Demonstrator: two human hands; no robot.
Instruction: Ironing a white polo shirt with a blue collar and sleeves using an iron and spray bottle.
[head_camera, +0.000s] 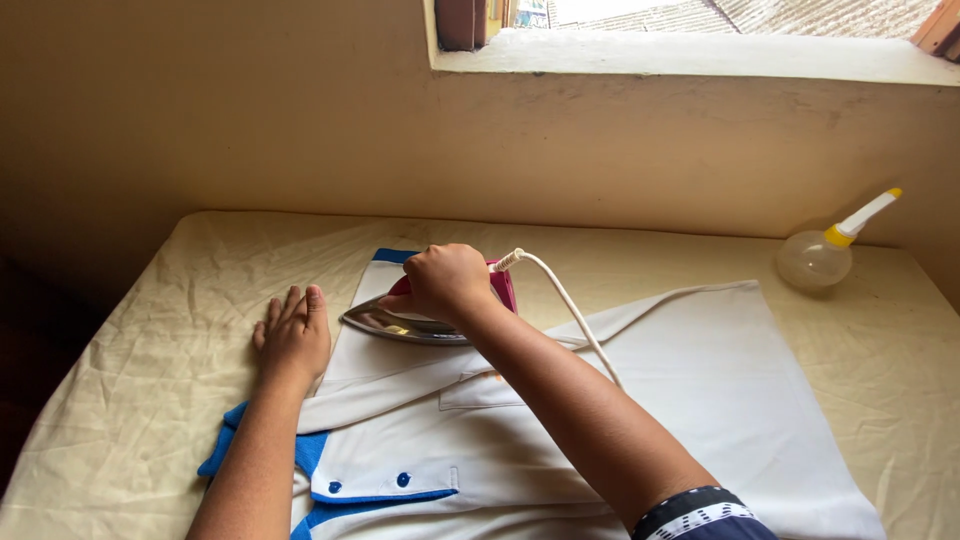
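Iron (400, 322) handle hidden under right hand (445, 280), shirt (560, 430) cut off below

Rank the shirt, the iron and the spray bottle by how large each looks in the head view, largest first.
1. shirt, by far the largest.
2. iron, partly hidden under the right hand.
3. spray bottle; it sits farther from the camera, so its rank below the iron is unsure.
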